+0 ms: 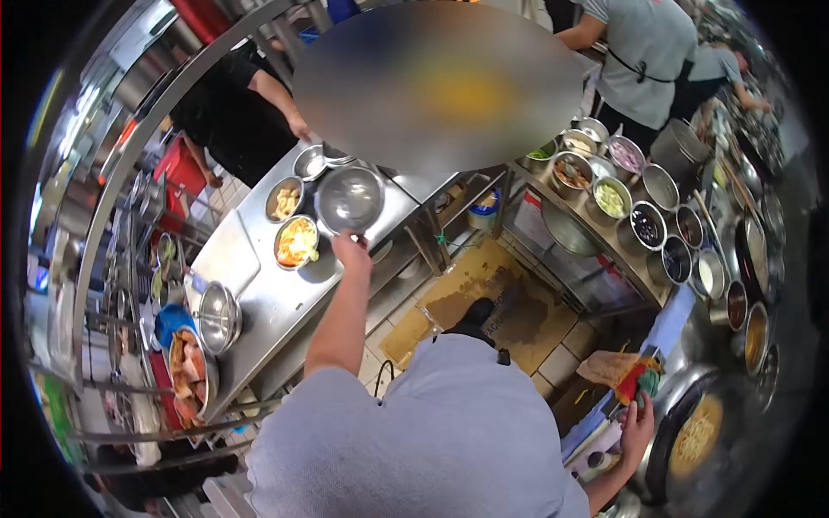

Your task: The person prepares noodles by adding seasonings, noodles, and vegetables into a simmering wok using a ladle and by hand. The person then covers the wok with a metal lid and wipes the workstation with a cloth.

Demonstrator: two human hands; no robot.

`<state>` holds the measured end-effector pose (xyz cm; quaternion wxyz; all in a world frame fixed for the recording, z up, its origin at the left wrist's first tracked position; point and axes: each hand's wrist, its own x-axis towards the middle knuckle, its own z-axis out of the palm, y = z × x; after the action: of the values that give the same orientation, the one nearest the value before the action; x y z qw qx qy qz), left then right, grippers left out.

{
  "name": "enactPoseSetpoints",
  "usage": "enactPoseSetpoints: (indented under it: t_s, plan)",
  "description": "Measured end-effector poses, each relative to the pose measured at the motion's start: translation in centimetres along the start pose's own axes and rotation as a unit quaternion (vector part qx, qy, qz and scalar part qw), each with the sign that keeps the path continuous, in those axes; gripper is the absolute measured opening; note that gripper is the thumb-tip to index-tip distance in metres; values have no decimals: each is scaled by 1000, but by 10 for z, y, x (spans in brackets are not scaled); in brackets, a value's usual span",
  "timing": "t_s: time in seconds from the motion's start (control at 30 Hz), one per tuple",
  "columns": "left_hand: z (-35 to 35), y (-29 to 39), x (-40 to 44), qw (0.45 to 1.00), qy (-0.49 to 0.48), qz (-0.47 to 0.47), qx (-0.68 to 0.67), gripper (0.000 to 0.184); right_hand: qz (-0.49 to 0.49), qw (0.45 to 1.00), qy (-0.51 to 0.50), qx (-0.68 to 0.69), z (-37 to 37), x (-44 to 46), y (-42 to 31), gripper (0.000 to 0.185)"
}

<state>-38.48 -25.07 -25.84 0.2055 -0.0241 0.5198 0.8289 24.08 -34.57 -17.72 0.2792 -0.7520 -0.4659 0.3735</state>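
Note:
My left hand (352, 250) is closed on the near rim of a round metal bowl (350, 198), which is over the steel counter (324, 298). No food shows inside it. Beside it stand a bowl of yellow and orange shredded food (296, 242) and a bowl of pale yellow pieces (284, 199). At lower right, my right hand (635, 429) has its fingertips against the green end of a tan, red and green cloth (618, 373), seemingly pinching it. Close by that hand is a wok (661, 462) with pale, noodle-like food (696, 436) in it.
Several ingredient containers, one with chopped green food (610, 199), line the right counter. A pan of raw meat (187, 377) and stacked metal bowls (219, 316) are at left. Cardboard (518, 302) covers the floor. People in black (226, 112) and grey (643, 65) stand beyond. The top centre is blurred.

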Motion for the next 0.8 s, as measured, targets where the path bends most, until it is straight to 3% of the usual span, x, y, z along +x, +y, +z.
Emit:
enactPoseSetpoints:
  t_s: [0.03, 0.13, 0.27, 0.33, 0.47, 0.57, 0.7, 0.77, 0.8]
  plan:
    - [-2, 10, 25, 998, -13, 61, -12, 17, -17, 1000, -12, -14, 7, 7, -14, 36]
    - [18, 45, 83, 997, 28, 67, 3, 34, -92, 992, -59, -65, 30, 32, -30, 37]
    - [56, 65, 120, 994, 24, 99, -34, 24, -130, 981, -135, -43, 69, 51, -42, 37]
    - [66, 64, 141, 999, -9, 47, -3, 21, -99, 984, -147, -16, 87, 43, -63, 37]
    - [80, 51, 172, 998, -59, 29, 11, 21, -93, 975, -187, -71, 112, 42, -76, 36]
    - [102, 62, 152, 992, -99, -67, -26, 22, -95, 975, -190, -60, 126, 46, -76, 37]
    - [81, 43, 155, 969, -194, -151, 19, 35, -77, 976, -196, -59, 136, 46, -86, 38]
    - [58, 19, 141, 952, -257, -162, 38, 31, -73, 974, -207, -58, 142, 50, -83, 39]
    - [48, 16, 116, 953, -227, -199, 26, 32, -68, 973, -215, -57, 145, 52, -82, 39]
